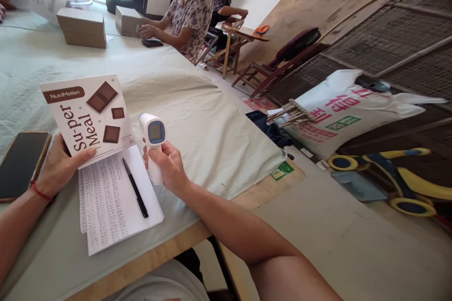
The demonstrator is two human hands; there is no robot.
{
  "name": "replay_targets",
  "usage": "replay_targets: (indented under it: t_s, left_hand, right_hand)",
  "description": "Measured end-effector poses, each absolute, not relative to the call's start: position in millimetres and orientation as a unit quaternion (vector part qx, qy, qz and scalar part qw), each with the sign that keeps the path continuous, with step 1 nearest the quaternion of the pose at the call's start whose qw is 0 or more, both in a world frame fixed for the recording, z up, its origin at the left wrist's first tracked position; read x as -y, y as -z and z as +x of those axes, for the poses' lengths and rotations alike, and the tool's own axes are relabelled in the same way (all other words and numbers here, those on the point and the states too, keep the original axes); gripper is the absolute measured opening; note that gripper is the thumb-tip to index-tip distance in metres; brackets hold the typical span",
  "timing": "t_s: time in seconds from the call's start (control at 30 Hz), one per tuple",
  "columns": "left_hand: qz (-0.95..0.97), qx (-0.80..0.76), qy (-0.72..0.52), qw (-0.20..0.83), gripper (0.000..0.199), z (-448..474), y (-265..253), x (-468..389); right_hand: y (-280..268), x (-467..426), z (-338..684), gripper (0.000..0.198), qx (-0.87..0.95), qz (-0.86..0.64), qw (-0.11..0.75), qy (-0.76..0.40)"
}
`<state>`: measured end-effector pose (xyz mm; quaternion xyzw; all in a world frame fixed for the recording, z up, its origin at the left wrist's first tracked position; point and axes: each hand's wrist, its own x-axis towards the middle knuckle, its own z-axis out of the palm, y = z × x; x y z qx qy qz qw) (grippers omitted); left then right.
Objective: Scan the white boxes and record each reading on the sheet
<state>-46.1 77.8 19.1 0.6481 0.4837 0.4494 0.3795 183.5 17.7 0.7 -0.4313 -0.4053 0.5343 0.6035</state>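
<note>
My left hand (65, 162) grips the lower left corner of a white and brown NutriMotion meal box (92, 124), thumb on its front, and holds it tilted up over the papers. Wrapped in my right hand (168, 167) is a white infrared thermometer (154, 143) with a blue-rimmed screen facing me; the screen looks dark. It stands just right of the box, apart from it. Below both hands lie handwritten sheets (116, 207) with a black pen (136, 188) across them. A phone (23, 164) with a dark screen rests left of my left hand.
The table's pale cloth (197, 136) is wrinkled. Across it stand cardboard boxes (83, 28), a dark phone (152, 42) and a seated person (190, 14). On the floor to the right are a white sack (339, 108), a wooden chair (275, 63) and a yellow-blue ride-on toy (399, 174).
</note>
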Motion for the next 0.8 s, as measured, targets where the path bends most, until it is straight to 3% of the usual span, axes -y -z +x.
replay_targets:
  t_s: [0.17,0.3,0.37,0.6,0.7,0.8]
  left_hand:
    - [0.653,-0.475,-0.451,0.382,0.051,-44,-22,-76]
    - [0.619,-0.498,-0.488,0.361,0.058,-47,-14,-75]
    - [0.600,-0.507,-0.517,0.340,0.066,-50,-10,-77]
    - [0.565,-0.501,-0.591,0.284,0.087,-60,5,-94]
    - [0.582,-0.492,-0.588,0.270,0.089,-63,12,-99]
    - [0.624,-0.475,-0.570,0.245,0.092,-67,23,-103]
  right_hand:
    - [-2,-19,187,0.032,0.422,-0.438,0.590,-0.531]
    - [-9,-22,202,0.031,0.506,-0.476,0.515,-0.502]
    - [-14,-23,210,0.029,0.576,-0.517,0.452,-0.442]
    - [-10,-21,213,0.025,0.706,-0.679,0.113,-0.166]
    - [-7,-20,211,0.029,0.712,-0.690,0.059,-0.115]
    - [-6,-16,210,0.031,0.729,-0.676,0.095,-0.041]
